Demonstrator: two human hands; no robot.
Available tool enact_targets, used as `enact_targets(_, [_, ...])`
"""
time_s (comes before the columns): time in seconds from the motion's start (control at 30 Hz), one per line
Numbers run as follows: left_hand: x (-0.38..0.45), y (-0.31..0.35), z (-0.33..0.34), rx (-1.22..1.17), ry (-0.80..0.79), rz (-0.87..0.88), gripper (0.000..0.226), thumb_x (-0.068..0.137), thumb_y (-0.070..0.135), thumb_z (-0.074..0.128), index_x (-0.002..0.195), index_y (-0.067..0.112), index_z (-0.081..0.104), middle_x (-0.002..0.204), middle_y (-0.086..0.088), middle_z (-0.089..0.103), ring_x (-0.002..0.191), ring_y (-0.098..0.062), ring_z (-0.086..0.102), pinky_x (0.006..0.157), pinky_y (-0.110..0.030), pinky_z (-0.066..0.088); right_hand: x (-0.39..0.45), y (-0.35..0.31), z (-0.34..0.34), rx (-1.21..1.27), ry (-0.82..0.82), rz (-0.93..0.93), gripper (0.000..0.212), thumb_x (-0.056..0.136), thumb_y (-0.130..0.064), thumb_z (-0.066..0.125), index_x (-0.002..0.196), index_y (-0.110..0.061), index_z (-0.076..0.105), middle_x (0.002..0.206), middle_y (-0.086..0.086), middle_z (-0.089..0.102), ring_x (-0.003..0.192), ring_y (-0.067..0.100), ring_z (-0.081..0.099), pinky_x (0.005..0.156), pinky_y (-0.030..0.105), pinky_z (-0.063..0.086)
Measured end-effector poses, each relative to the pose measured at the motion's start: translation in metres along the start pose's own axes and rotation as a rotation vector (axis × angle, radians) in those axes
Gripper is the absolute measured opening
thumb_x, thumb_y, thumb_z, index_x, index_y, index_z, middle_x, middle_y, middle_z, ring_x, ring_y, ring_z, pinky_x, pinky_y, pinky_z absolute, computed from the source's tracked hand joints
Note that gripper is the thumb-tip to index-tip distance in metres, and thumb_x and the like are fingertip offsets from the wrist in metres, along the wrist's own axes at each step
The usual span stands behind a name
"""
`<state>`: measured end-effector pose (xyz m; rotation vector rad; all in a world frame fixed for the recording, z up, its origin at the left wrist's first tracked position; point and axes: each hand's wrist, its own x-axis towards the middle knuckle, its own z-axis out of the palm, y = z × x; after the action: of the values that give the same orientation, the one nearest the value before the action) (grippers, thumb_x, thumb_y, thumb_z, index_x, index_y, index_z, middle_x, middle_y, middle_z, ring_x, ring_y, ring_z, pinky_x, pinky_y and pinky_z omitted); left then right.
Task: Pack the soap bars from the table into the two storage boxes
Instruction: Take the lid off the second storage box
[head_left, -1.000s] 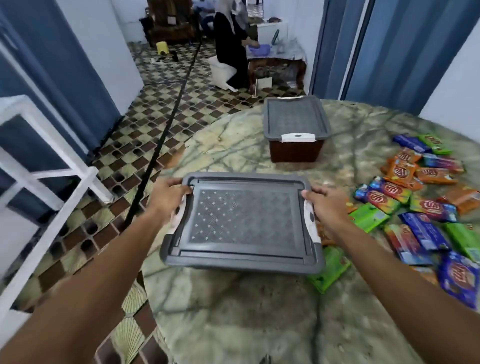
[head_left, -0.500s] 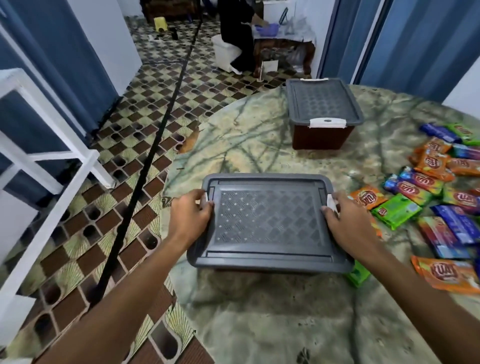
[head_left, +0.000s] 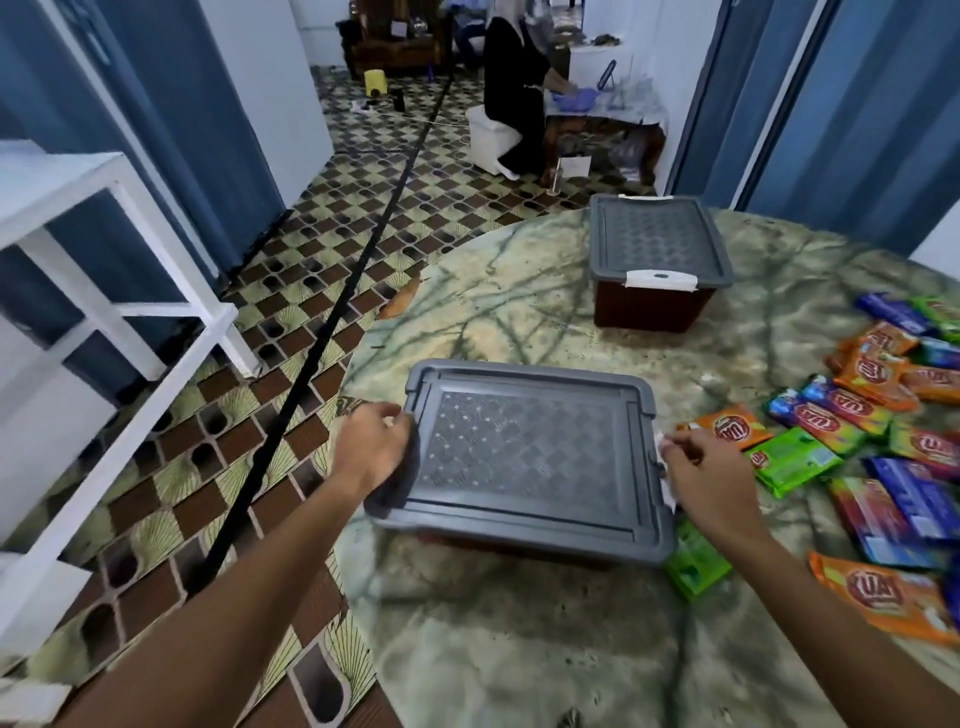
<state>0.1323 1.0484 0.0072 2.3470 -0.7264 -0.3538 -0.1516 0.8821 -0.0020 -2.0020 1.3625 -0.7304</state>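
The person's left hand (head_left: 370, 448) grips the left edge of the near storage box (head_left: 524, 457), fingers curled over its grey lid; the right hand (head_left: 702, 472) pinches the white latch (head_left: 666, 470) at the right edge. This box sits closed on the marbled round table (head_left: 519, 644). To its right, wrapped soap bars (head_left: 852, 436) lie scattered on the table, one green bar (head_left: 693, 564) partly under the box corner. Further back stands the second storage box (head_left: 657, 260), lid on, well apart from the first.
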Motion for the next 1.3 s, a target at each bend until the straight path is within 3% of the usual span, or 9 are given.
enact_targets(0.17, [-0.006, -0.008, 0.005, -0.061, -0.074, -0.024, 0.033, 0.093, 0.02, 0.053, 0.122, 0.008, 0.062, 0.141, -0.014, 0.044, 0.129, -0.033, 0.041, 0.111, -0.045, 0.03, -0.01, -0.019, -0.002, -0.266, -0.154, -0.052, 0.016, 0.09, -0.02, 0.06, 0.087, -0.005, 0.064, 0.071, 0.006, 0.056, 0.068, 0.026, 0.052, 0.061, 0.029, 0.034])
enact_targets(0.23, [-0.008, -0.004, -0.002, -0.176, -0.076, -0.058, 0.032, 0.091, 0.016, 0.05, 0.119, 0.007, 0.063, 0.138, -0.015, 0.047, 0.124, -0.034, 0.047, 0.106, -0.041, 0.038, -0.01, -0.023, -0.006, -0.248, -0.166, -0.02, 0.015, 0.089, -0.018, 0.061, 0.089, -0.003, 0.065, 0.071, 0.007, 0.057, 0.063, 0.023, 0.049, 0.06, 0.029, 0.036])
enact_targets(0.33, [-0.011, 0.017, -0.026, -0.346, -0.084, -0.066, 0.023, 0.094, 0.005, 0.047, 0.108, 0.011, 0.065, 0.103, -0.01, 0.061, 0.087, -0.024, 0.058, 0.066, -0.023, 0.047, -0.002, -0.036, -0.014, -0.165, -0.182, -0.017, 0.016, 0.087, -0.013, 0.061, 0.088, 0.002, 0.068, 0.077, 0.015, 0.066, 0.066, 0.027, 0.054, 0.06, 0.035, 0.041])
enact_targets(0.57, [0.071, 0.062, -0.075, -0.502, -0.097, -0.103, 0.018, 0.096, 0.008, 0.047, 0.09, 0.018, 0.061, 0.083, -0.003, 0.058, 0.066, -0.013, 0.056, 0.055, -0.026, 0.05, 0.09, -0.102, -0.003, -0.07, -0.089, -0.052, 0.012, 0.082, -0.008, 0.063, 0.07, -0.008, 0.063, 0.071, 0.01, 0.062, 0.08, 0.027, 0.06, 0.062, 0.032, 0.039])
enact_targets(0.67, [0.138, 0.062, -0.065, -0.472, 0.045, -0.073, 0.016, 0.092, 0.006, 0.056, 0.104, 0.014, 0.062, 0.085, -0.001, 0.06, 0.059, -0.007, 0.06, 0.046, -0.021, 0.05, 0.145, -0.12, 0.028, -0.099, -0.018, -0.045, 0.01, 0.081, -0.006, 0.065, 0.09, -0.006, 0.07, 0.09, 0.014, 0.068, 0.093, 0.03, 0.063, 0.081, 0.035, 0.05])
enact_targets(0.87, [0.244, 0.001, 0.01, -0.173, 0.031, -0.102, 0.024, 0.08, 0.014, 0.075, 0.103, 0.008, 0.071, 0.105, -0.009, 0.071, 0.09, -0.017, 0.063, 0.085, -0.026, 0.05, 0.215, -0.094, 0.135, -0.153, -0.23, 0.222, 0.045, 0.083, -0.004, 0.058, 0.128, -0.008, 0.057, 0.128, 0.012, 0.058, 0.119, 0.033, 0.053, 0.1, 0.035, 0.043])
enact_targets(1.03, [0.25, -0.044, 0.053, 0.106, -0.223, 0.027, 0.027, 0.086, 0.016, 0.067, 0.111, 0.008, 0.068, 0.108, -0.014, 0.069, 0.089, -0.018, 0.059, 0.075, -0.026, 0.044, 0.208, -0.071, 0.177, -0.201, -0.485, 0.336, 0.039, 0.083, 0.003, 0.053, 0.122, 0.005, 0.059, 0.127, 0.02, 0.058, 0.113, 0.034, 0.056, 0.088, 0.032, 0.046])
enact_targets(1.13, [0.246, -0.052, 0.051, 0.316, -0.238, 0.141, 0.048, 0.086, 0.03, 0.065, 0.13, 0.016, 0.054, 0.127, -0.016, 0.053, 0.111, -0.03, 0.05, 0.089, -0.038, 0.045, 0.204, -0.076, 0.168, -0.228, -0.535, 0.329, 0.046, 0.086, -0.001, 0.057, 0.132, -0.003, 0.054, 0.128, 0.016, 0.058, 0.103, 0.027, 0.059, 0.074, 0.025, 0.047])
enact_targets(1.3, [0.182, -0.039, 0.014, -0.293, -0.538, -0.056, 0.019, 0.093, 0.031, 0.057, 0.095, 0.013, 0.064, 0.087, -0.008, 0.067, 0.073, -0.023, 0.062, 0.062, -0.032, 0.049, 0.174, -0.058, 0.07, -0.114, -0.312, 0.32, 0.026, 0.091, -0.023, 0.062, 0.113, -0.009, 0.064, 0.093, 0.005, 0.058, 0.086, 0.021, 0.053, 0.061, 0.024, 0.038])
